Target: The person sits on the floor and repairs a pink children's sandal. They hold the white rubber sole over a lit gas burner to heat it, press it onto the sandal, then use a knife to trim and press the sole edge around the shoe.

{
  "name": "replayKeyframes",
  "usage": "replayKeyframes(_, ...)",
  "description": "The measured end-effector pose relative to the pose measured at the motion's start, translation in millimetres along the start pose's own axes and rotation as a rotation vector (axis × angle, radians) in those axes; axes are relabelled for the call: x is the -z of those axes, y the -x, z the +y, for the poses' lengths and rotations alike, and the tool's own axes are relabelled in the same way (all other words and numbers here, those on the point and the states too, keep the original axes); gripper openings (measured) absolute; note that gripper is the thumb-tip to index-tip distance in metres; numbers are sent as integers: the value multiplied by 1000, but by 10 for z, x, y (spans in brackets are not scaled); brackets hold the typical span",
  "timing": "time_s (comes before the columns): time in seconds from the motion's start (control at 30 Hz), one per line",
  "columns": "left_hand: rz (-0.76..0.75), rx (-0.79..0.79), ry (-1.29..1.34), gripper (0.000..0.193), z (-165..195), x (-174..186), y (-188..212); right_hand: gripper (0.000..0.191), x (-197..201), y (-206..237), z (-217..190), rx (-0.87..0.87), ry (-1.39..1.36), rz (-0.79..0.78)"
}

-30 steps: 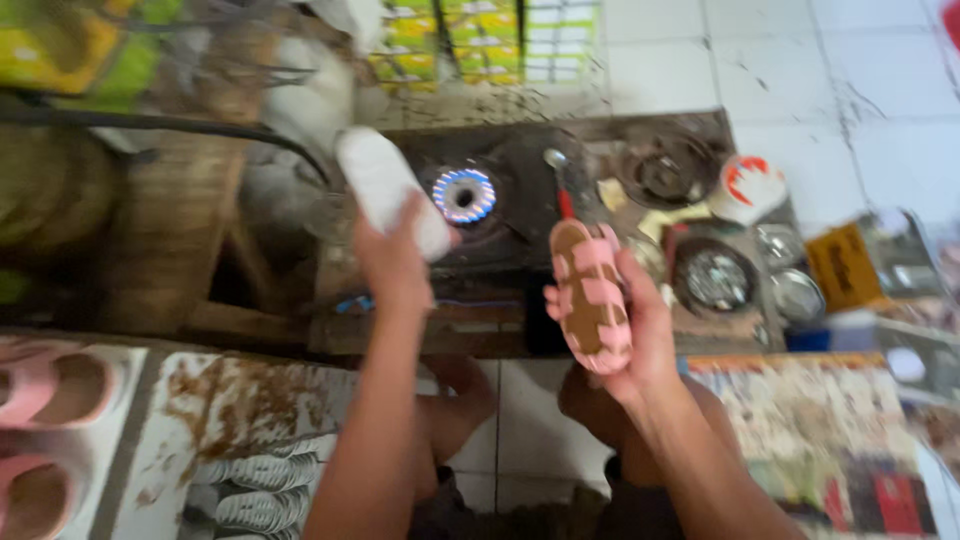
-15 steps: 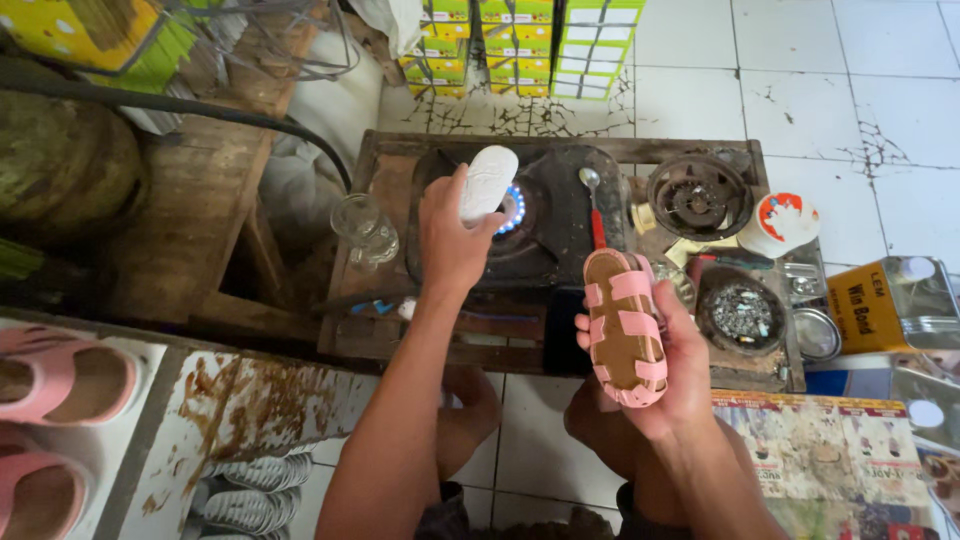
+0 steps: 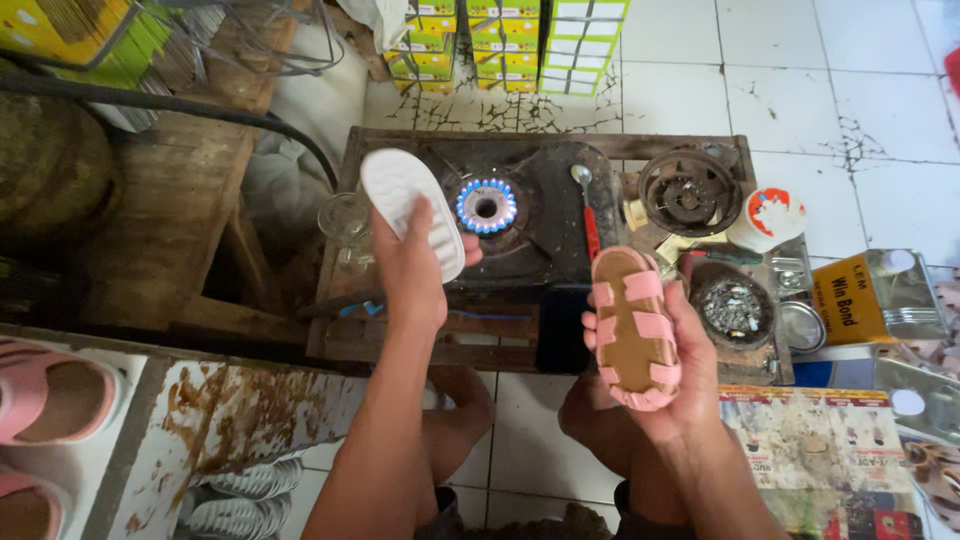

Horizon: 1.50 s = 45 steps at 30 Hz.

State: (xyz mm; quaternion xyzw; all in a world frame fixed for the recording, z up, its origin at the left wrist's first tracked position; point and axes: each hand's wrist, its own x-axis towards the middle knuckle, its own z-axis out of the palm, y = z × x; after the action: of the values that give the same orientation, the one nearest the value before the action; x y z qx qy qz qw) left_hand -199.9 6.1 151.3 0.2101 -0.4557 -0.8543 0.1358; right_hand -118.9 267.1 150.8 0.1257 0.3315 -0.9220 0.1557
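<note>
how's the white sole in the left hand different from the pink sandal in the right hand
The plain white shoe sole is a bare slab with no straps; the pink strapped sandal with a brown footbed has its upper fitted. The left hand holds the sole out beside the lit blue gas burner; the right hand keeps the sandal back from the stove. Both are small and held lengthwise.

Left hand covered the white sole's lower end; pink sandals got cropped at the frame's left edge.
</note>
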Motion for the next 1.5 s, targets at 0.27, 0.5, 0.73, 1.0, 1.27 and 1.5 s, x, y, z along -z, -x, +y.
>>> replayKeyframes(0.27, -107, -863, -1051, 68, -342, 181, -317, 49, -5, -68, -178, -16, 45, -46)
replayKeyframes(0.5, -172, -640, -769, 85, 29, 252, -68, 37, -503, -909, -249, -187, 161, -424)
replayKeyframes(0.73, -191, -103, 324, 31, 355, 339, 969, 44, -1423, -2071, 243, 746, 1621, -117)
replayKeyframes(1.0, -269, 476, 409, 44, -99, 599, 1503, 38, -1377, -2028, 226, 1063, 2174, -398)
replayKeyframes(1.27, -295, 591, 461, 60, -304, 556, 1406, 42, -1504, -2377, 281, 773, 2083, -218)
replayKeyframes(1.5, -228, 589, 440, 67, -385, 517, 1348, 29, -1568, -2355, 417, 1121, 2020, -440)
